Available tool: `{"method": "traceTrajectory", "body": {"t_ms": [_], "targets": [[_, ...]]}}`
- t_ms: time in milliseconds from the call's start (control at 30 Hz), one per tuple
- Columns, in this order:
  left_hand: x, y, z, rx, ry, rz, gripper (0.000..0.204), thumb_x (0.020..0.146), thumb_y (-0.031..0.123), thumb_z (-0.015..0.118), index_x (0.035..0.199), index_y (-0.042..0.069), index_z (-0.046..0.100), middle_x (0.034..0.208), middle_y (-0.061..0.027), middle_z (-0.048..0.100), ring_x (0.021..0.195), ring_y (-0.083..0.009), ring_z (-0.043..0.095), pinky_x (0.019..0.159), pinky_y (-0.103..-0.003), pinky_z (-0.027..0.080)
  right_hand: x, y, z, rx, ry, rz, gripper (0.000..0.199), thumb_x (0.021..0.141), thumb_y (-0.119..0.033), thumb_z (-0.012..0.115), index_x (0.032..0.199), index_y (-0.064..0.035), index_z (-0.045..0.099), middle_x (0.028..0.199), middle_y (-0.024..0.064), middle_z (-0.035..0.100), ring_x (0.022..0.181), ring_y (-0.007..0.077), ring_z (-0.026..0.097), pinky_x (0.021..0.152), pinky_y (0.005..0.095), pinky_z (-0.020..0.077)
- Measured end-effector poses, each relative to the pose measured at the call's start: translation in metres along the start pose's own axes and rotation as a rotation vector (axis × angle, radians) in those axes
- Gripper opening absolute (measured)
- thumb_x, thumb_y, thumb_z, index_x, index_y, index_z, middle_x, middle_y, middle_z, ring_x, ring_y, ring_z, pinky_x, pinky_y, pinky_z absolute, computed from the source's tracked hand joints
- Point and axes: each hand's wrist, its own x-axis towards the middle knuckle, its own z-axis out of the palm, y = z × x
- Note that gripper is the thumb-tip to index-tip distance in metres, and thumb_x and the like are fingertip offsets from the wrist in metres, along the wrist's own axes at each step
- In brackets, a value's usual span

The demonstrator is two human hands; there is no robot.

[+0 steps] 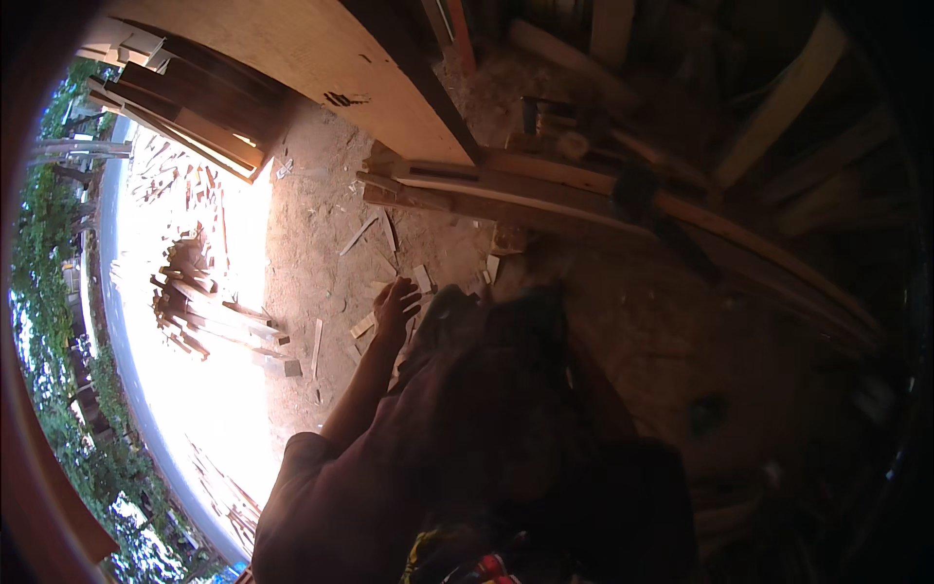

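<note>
Only my left hand (396,304) shows, hanging at the end of a bare forearm that comes up from the lower edge; its fingers are loosely curled and I see nothing gripped in them, though the palm side is turned away; my right hand is out of view, so I cannot tell how it stands. I take the long pale timber beam (545,190), which lies curved across the sandy ground, as my landmark; the left hand hangs well below it, over the small pale wood offcuts (420,277) scattered on the reddish-brown sandy ground (311,195); I cannot tell whether it touches any of them. Above the beam leans a broad pale plywood board (321,58); left of that board is a stack of dark and light planks (185,107); far left of the beam, in glaring sunlight, lies a heap of short wood scraps (195,302).
</note>
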Motion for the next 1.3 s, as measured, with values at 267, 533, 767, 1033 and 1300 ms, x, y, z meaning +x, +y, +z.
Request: {"method": "traceTrajectory", "body": {"t_ms": [267, 533, 767, 1033, 1300], "targets": [[-0.012, 0.035, 0.018, 0.139, -0.05, 0.089, 0.043, 0.104, 0.043, 0.071, 0.123, 0.004, 0.07, 0.113, -0.011, 0.076, 0.103, -0.0249, 0.075, 0.09, -0.042, 0.059, 0.013, -0.032, -0.005, -0.002, 0.044, 0.005, 0.043, 0.106, -0.036, 0.06, 0.136, -0.0062, 0.068, 0.124, 0.0213, 0.071, 0.119, 0.033, 0.069, 0.1, 0.0448, 0.0559], [-0.019, 0.081, 0.018, 0.07, -0.008, 0.298, 0.041, 0.106, 0.04, 0.069, 0.128, 0.004, 0.069, 0.118, -0.011, 0.075, 0.102, -0.0232, 0.075, 0.089, -0.04, 0.059, 0.008, -0.044, -0.024, 0.007, 0.05, -0.027, 0.041, 0.106, -0.034, 0.063, 0.136, -0.007, 0.069, 0.123, 0.018, 0.071, 0.117, 0.0291, 0.068, 0.099, 0.0423, 0.0557], [-0.015, 0.278, 0.094, -0.069, -0.135, 1.044, 0.066, 0.114, 0.057, 0.039, 0.147, 0.003, 0.056, 0.139, -0.016, 0.065, 0.125, -0.0272, 0.066, 0.106, -0.042, 0.049, -0.018, -0.027, -0.061, 0.174, 0.158, -0.022, 0.039, 0.106, -0.033, 0.065, 0.135, -0.0077, 0.069, 0.122, 0.0152, 0.071, 0.116, 0.0257, 0.068, 0.099, 0.04, 0.0555], [0.038, 0.339, 0.169, -0.072, -0.079, 1.132, 0.07, 0.112, 0.067, 0.038, 0.127, 0.003, 0.064, 0.107, -0.0035, 0.06, 0.093, -0.0153, 0.053, 0.087, -0.034, 0.047, -0.089, -0.035, -0.106, 0.769, 0.345, -0.116, 0.036, 0.106, -0.031, 0.067, 0.135, -0.0085, 0.07, 0.121, 0.0118, 0.071, 0.114, 0.0219, 0.068, 0.098, 0.0375, 0.0552], [0.04, 0.367, 0.135, -0.392, -0.179, 1.049, 0.103, 0.094, 0.088, 0.046, 0.171, 0.021, 0.026, 0.172, -0.0181, 0.028, 0.157, -0.0409, 0.029, 0.13, -0.065, 0.021, -0.175, -0.062, -0.102, 1.529, 0.408, -0.395, 0.034, 0.106, -0.029, 0.07, 0.134, -0.0093, 0.07, 0.12, 0.0085, 0.07, 0.112, 0.018, 0.067, 0.098, 0.0349, 0.055]]}}
